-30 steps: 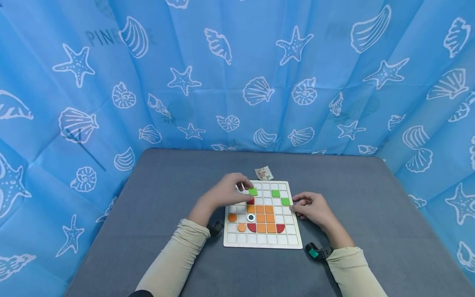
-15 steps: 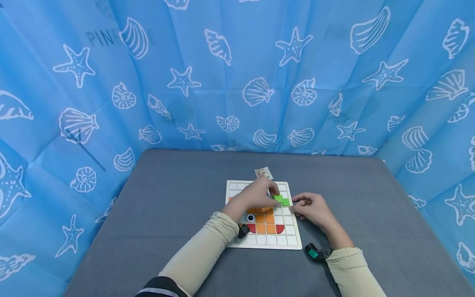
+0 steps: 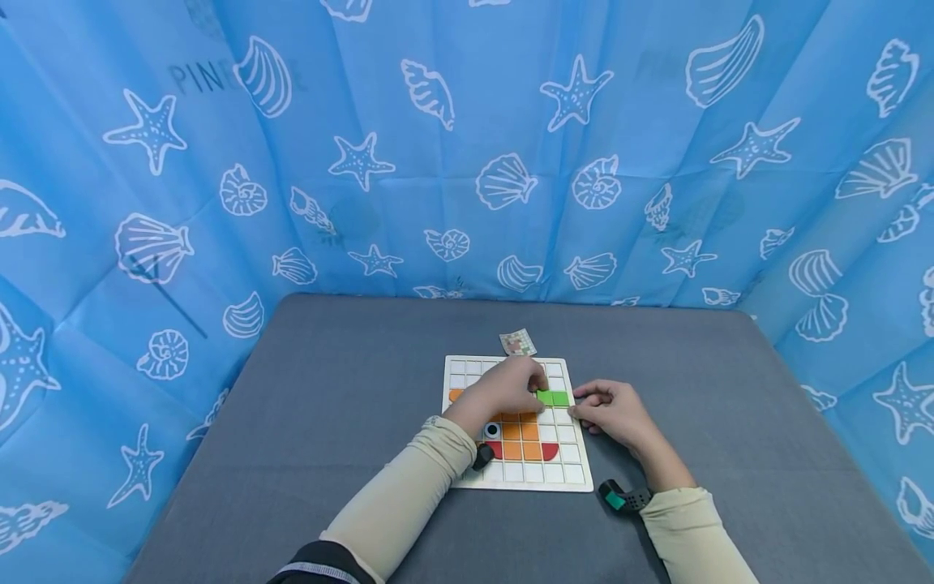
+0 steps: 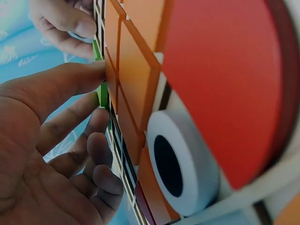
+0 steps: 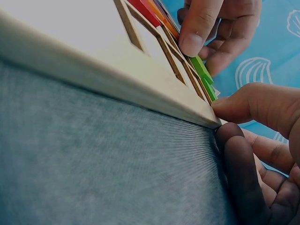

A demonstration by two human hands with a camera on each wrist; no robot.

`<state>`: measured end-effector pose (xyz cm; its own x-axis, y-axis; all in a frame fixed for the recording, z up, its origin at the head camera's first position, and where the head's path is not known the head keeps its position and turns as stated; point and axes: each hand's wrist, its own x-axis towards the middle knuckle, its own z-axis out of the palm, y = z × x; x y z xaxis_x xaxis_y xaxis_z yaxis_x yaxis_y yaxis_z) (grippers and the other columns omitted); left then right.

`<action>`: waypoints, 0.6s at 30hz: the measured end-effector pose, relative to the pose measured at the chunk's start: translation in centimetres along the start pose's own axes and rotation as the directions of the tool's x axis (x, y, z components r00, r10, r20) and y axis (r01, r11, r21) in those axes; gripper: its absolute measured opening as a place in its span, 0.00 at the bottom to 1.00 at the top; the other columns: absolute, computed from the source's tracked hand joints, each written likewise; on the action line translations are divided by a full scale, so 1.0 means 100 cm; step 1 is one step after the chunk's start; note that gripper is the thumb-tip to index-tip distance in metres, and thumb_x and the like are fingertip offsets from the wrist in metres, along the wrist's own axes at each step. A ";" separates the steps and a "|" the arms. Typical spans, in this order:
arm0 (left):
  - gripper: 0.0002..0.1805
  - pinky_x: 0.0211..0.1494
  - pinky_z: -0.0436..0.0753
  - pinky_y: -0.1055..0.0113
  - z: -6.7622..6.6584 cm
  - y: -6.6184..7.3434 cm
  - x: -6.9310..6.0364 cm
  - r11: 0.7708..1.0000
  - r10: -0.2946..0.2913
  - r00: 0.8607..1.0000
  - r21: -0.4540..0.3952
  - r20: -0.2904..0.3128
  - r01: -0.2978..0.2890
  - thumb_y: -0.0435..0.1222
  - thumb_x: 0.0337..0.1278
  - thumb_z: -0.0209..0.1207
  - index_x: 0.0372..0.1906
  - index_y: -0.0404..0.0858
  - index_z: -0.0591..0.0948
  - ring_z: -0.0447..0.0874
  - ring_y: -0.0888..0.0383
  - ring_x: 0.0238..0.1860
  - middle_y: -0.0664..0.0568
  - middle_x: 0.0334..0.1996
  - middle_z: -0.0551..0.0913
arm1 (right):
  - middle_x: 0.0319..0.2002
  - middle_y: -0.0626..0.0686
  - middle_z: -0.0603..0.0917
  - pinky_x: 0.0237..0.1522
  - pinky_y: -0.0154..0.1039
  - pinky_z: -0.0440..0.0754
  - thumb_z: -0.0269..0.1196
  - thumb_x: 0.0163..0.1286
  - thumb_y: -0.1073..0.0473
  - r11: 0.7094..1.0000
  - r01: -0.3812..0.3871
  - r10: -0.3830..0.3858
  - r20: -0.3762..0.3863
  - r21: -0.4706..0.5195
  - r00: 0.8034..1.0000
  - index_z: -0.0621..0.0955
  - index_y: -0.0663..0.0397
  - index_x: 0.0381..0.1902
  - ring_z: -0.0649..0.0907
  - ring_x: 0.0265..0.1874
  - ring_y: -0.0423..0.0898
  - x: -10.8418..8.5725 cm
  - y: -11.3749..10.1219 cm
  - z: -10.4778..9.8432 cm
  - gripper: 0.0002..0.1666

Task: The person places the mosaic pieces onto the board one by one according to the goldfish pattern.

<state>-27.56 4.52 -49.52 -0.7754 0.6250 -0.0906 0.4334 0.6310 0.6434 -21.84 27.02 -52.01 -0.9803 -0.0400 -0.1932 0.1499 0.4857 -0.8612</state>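
Observation:
On the white-framed grid board (image 3: pixel 565 470), a green square tile (image 3: pixel 545 398) lies beside another green tile (image 3: pixel 560 398) close to the right edge. My left hand (image 3: pixel 503 388) reaches across the board and pinches the nearer green tile between thumb and fingers. My right hand (image 3: pixel 611 411) grips the board's right edge, thumb on top and fingers against the side. Orange square tiles (image 3: pixel 512 449), a red quarter-round tile (image 3: pixel 550 451) and a black-and-white eye disc (image 3: pixel 492 430) sit in cells below the left hand. That hand and forearm hide the board's middle and left cells.
A small patterned card (image 3: pixel 518 342) lies just behind the board on the grey cloth-covered table (image 3: pixel 365 357). A blue curtain (image 3: pixel 467 203) with shells and starfish hangs around the table's back and sides.
My left hand has moved right across the board, and a green tile now lies flat against the rightmost green one. My right hand stays at the board's edge.

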 end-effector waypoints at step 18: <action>0.12 0.42 0.78 0.71 0.000 -0.003 -0.001 1.000 0.001 0.999 -0.001 -0.037 -0.001 0.37 0.57 0.75 0.46 0.42 0.90 0.76 0.64 0.34 0.57 0.36 0.84 | 0.29 0.51 0.88 0.29 0.37 0.86 0.74 0.66 0.63 1.000 0.014 -0.014 -0.020 -0.001 1.000 0.84 0.67 0.54 0.84 0.27 0.44 0.000 0.001 0.001 0.21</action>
<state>-27.60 4.25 -49.72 -0.7916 0.6080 -0.0617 0.4335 0.6298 0.6445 -21.81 27.00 -52.10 -0.9847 -0.0293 -0.1720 0.1364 0.4859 -0.8633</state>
